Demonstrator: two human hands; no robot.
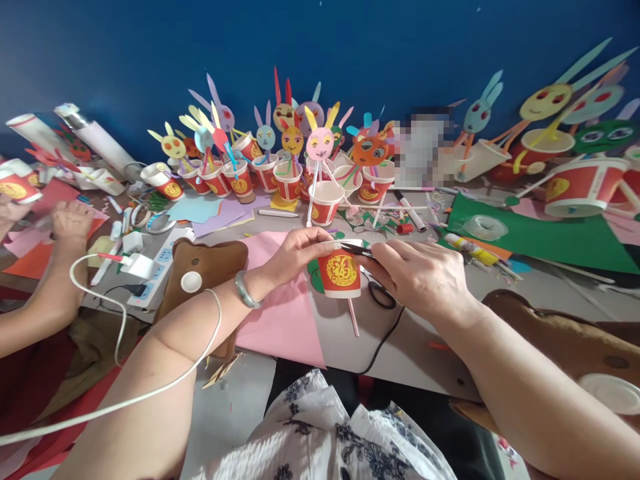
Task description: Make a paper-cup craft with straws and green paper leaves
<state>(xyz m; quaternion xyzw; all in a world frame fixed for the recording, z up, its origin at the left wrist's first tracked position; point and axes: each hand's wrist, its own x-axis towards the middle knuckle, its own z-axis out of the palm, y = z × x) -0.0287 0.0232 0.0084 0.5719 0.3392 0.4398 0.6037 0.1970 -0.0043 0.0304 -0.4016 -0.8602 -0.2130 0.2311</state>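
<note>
A red and white paper cup (342,270) with a gold emblem is held upright in front of me. My left hand (303,253) pinches its rim from the left. Across the upper part of the cup lies a slim black pointed tool (356,249), gripped in my right hand (425,270); its exact kind is unclear. Below the cup a pale pink stick (353,317) shows on the table. Beside my right hand, black-handled scissors (381,295) lie partly hidden. Pink paper (280,320) is spread under my left forearm, and a green paper piece (315,276) sits behind the cup.
Decorated cups with paper rabbit faces, such as a pink one (320,144), line the blue wall. A power strip (160,267) and white cable (123,327) lie left, the cable crossing my left forearm. Another person's hand (73,219) rests at far left. Green paper (545,233) carries clear tape (484,227).
</note>
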